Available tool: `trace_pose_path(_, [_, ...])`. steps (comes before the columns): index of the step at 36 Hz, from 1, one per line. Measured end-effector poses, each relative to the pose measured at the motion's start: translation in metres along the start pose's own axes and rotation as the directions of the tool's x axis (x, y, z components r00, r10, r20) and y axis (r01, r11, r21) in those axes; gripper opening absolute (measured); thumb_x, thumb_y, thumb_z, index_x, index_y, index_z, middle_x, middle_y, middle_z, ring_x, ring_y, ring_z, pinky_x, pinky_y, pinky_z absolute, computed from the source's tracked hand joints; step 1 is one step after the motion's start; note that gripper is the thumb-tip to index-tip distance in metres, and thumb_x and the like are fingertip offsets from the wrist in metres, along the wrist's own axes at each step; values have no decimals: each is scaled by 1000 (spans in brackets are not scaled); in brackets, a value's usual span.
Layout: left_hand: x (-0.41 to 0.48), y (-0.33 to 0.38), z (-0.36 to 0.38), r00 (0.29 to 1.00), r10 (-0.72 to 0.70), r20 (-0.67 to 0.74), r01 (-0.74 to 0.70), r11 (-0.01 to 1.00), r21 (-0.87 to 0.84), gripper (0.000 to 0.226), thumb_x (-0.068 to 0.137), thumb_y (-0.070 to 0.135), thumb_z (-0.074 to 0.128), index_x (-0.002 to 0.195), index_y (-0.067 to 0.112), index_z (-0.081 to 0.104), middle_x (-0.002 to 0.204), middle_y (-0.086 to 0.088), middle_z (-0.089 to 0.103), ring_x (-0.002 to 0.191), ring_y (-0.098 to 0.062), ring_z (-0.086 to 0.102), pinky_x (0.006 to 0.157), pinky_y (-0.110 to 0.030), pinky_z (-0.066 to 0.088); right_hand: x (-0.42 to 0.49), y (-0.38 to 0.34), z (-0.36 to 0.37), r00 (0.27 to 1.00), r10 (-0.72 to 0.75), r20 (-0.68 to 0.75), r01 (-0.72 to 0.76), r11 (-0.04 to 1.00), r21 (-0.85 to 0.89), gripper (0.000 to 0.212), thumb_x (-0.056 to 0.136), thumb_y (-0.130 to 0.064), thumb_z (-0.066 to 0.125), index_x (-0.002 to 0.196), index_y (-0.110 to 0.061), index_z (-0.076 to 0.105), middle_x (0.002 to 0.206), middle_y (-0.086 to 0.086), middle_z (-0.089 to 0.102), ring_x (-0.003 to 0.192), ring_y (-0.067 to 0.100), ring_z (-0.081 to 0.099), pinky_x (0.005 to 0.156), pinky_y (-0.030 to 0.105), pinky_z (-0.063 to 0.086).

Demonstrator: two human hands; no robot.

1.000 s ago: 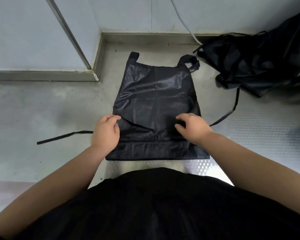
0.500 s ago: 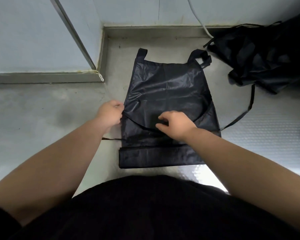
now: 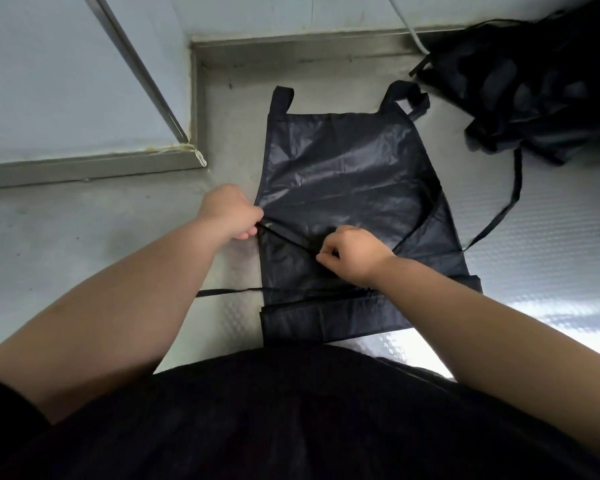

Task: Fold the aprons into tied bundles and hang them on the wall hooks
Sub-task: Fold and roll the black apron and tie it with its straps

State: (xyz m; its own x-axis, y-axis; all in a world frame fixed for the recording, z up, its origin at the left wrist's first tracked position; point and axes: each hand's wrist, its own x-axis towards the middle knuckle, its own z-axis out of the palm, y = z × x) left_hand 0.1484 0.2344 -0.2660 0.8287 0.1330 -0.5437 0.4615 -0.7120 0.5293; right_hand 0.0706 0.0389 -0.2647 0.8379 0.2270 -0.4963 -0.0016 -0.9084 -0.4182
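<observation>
- Reaching forward from the near edge of a steel bench, two bare forearms extend over a black apron seen from above.
- The left hand sits at the apron's left edge, knuckles up, with its fingers curled and pinching a thin black tie.
- The right hand rests on the middle of the apron, wrist bent inward, its fingertips pinching the same tie, which runs taut between the two hands.
- One apron lies flat at the centre of the bench, with its near end folded into a band along the near edge.
- Two neck strap ends point toward the far edge.
- Two more lengths of tie show. One lies across the bench to the left of the apron, and one trails off to the right.
- One heap of black aprons fills the far right corner, apart from the flat apron. How many it holds cannot be told.
- One white cable runs down the wall behind the heap.
</observation>
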Motion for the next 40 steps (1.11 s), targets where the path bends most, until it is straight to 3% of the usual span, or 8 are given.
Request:
trace_pose_path(4, [-2, 0, 4, 990, 109, -84, -107, 994, 27, 9, 88, 15, 54, 86, 10, 60, 73, -9, 70, 53, -12, 66, 55, -25, 56, 3, 3, 0, 999, 21, -29, -21, 1000, 11, 23, 93, -33, 55, 101, -13, 63, 110, 8, 55, 103, 25, 53, 89, 32, 42])
trace_pose_path(9, [-17, -17, 8, 910, 353, -218, -345, 936, 74, 24, 92, 29, 54, 109, 12, 53, 87, -3, 66, 79, -23, 62, 77, -34, 48, 0, 9, 2, 985, 6, -170, 2, 999, 47, 19, 92, -25, 59, 103, -9, 59, 106, 9, 61, 99, 25, 55, 79, 29, 40])
trace_pose_path(14, [-38, -30, 12, 850, 520, -81, -501, 847, 178, 11, 87, 18, 62, 98, 16, 64, 91, 2, 61, 78, -16, 57, 77, -29, 47, -14, 21, -3, 951, -4, -310, 28, 997, 73, 18, 91, -23, 58, 101, -9, 62, 100, 9, 64, 95, 25, 58, 81, 33, 45])
trace_pose_path(17, [-36, -36, 14, 828, 553, 91, -549, 767, 332, 28, 89, 15, 59, 116, 13, 64, 116, -5, 60, 103, -24, 57, 91, -33, 45, -26, 27, -9, 940, -6, -342, 34, 996, 77, 19, 92, -24, 56, 101, -9, 63, 99, 8, 65, 94, 25, 59, 80, 33, 47])
trace_pose_path(24, [-50, -22, 41, 917, 387, 100, -380, 764, 522, 55, 94, 29, 51, 145, 16, 34, 153, -6, 25, 137, -27, 29, 111, -41, 30, -57, 56, -14, 935, -35, -353, 44, 999, 19, 20, 93, -26, 53, 98, -9, 64, 96, 9, 66, 91, 27, 60, 79, 36, 48])
trace_pose_path(30, [-87, -23, 59, 818, 550, -169, -437, 785, 438, 45, 93, 18, 52, 137, 13, 47, 140, -8, 42, 127, -30, 39, 103, -42, 34, -78, 73, -12, 936, -120, -332, 107, 993, -57, 28, 89, -37, 59, 102, -13, 64, 98, 5, 64, 92, 22, 59, 79, 37, 49])
trace_pose_path(35, [-121, -35, 83, 643, 757, -117, -668, 629, 397, 26, 87, 19, 49, 101, 13, 70, 98, -5, 61, 87, -26, 60, 69, -31, 50, -97, 94, 0, 968, -180, -173, 144, 969, -199, 29, 92, -37, 54, 111, -18, 66, 111, 2, 57, 103, 22, 57, 84, 35, 48])
trace_pose_path(40, [-141, -44, 104, 709, 705, 15, -634, 628, 451, 23, 90, 21, 55, 105, 17, 72, 104, 0, 66, 95, -25, 60, 76, -39, 53, -104, 107, 8, 979, -192, -68, 163, 941, -297, 39, 100, -37, 38, 133, -24, 54, 126, 2, 51, 115, 25, 50, 97, 33, 41])
